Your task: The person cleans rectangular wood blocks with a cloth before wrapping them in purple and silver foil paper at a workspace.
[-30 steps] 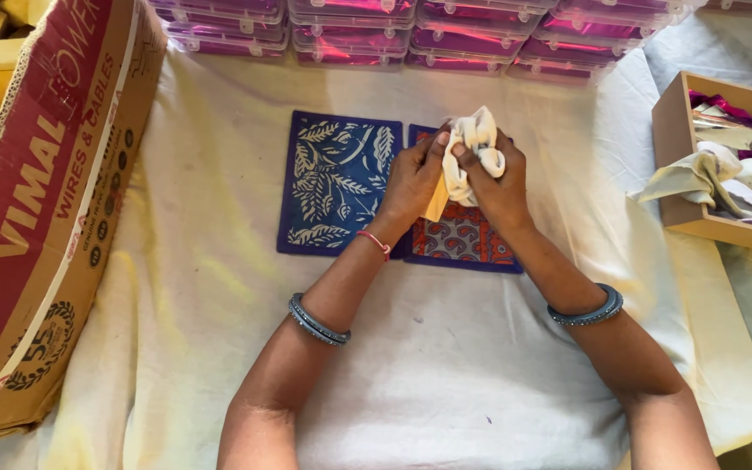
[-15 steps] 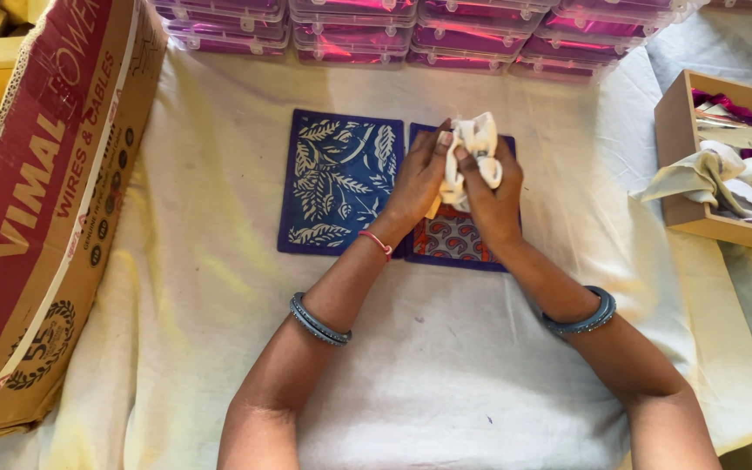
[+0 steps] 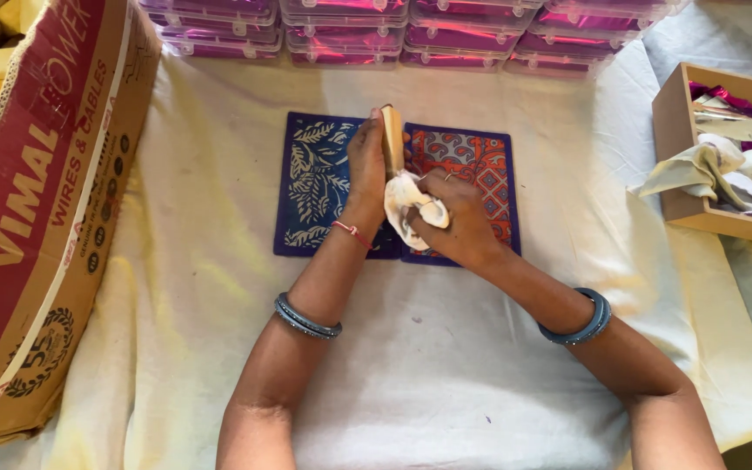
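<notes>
My left hand [image 3: 367, 170] grips a small tan wooden block [image 3: 391, 139] held upright on edge, fingers wrapped around its left face. My right hand [image 3: 454, 222] is clenched on a crumpled white cloth [image 3: 411, 202], pressed against the block's lower end. Directly beneath both grips lie two patterned mats, touching side by side: a blue leaf-print mat [image 3: 315, 183] to the left and an orange-and-blue mat [image 3: 472, 165] to the right. They rest on a cream sheet [image 3: 437, 348] covering the worktop. Beyond the grips, a row of pink-lined clear plastic boxes [image 3: 411, 30] runs along the far edge. Well to the left a large red-and-tan cardboard carton [image 3: 36, 218] leans in. Well to the right sits an open wooden box [image 3: 681, 148] holding cloths and shiny purple wrapping.
</notes>
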